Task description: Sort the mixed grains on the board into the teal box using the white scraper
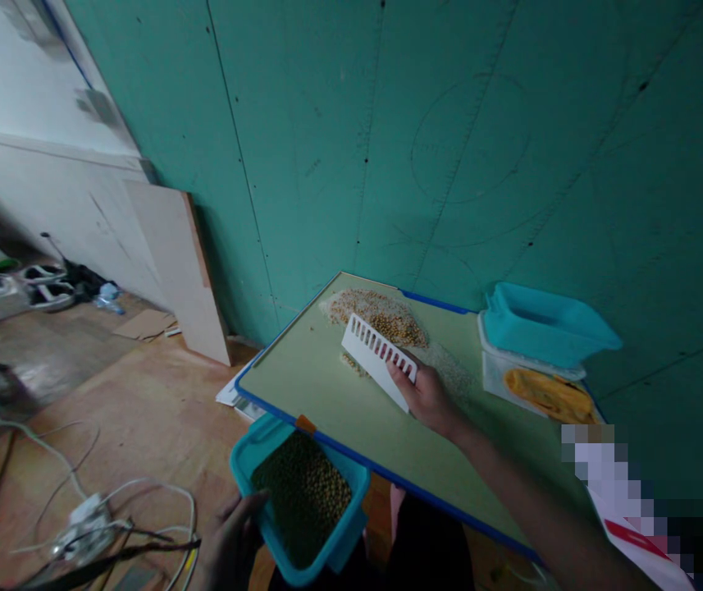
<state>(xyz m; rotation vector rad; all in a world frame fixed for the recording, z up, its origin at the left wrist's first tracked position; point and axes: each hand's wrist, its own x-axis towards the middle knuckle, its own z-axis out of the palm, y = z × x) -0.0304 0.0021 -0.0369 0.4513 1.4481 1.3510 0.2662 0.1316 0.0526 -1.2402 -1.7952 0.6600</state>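
The slotted scraper (379,357) is gripped by right hand (428,398) fingers beside the bean pile (381,316) at the bench (326,402) far-left corner. The teal tub (302,501) is clasped by the left hand (234,533) under the near-left edge. Scraper is best kept flat, tub snug.

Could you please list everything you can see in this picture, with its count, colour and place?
wall: one, green, behind the table.
table: one, pale green top with blue edge, centre.
loose beans: one pile, tan, far side of the table.
slotted board: one, white, on the table beside the pile.
bean tub: one, teal, filled with beans, below the table's near edge.
second tub: one, teal, stacked on the tray.
tray: one, white with yellow contents, table's right end.
wooden panel: one, pale, leaning on the wall at left.
cables: several, white and black, floor at left.
left hand: one, grips the bean tub's rim.
right hand: one, grips the slotted board.
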